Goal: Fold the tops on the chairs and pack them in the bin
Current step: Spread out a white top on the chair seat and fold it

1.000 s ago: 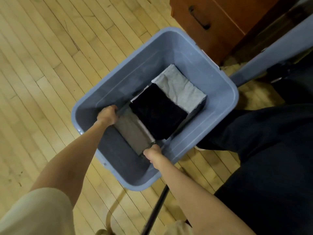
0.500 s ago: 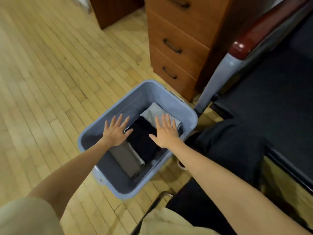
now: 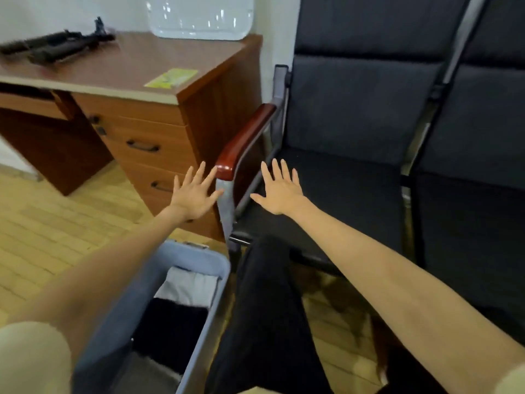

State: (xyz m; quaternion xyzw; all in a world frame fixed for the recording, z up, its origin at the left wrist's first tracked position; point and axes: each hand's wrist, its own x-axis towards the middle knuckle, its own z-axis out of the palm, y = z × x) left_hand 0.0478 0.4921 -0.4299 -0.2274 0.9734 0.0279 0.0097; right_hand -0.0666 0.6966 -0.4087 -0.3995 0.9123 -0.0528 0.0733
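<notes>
Two bare forearms, short beige sleeves (image 3: 31, 362) at the upper arms, black trousers (image 3: 267, 308)

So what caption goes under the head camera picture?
Both hands spread open before the chair, folded tops in the bin.

Wooden floor (image 3: 42, 240), left of frame, bearing the grey bin (image 3: 196, 258) at lower centre, a desk (image 3: 136, 66) upper left, dark chairs (image 3: 355, 177) right.

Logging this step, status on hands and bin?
Left hand and right hand open, empty, raised before the chair. Folded tops in the bin. No tops visible on the seat. Nothing in the way.
</notes>
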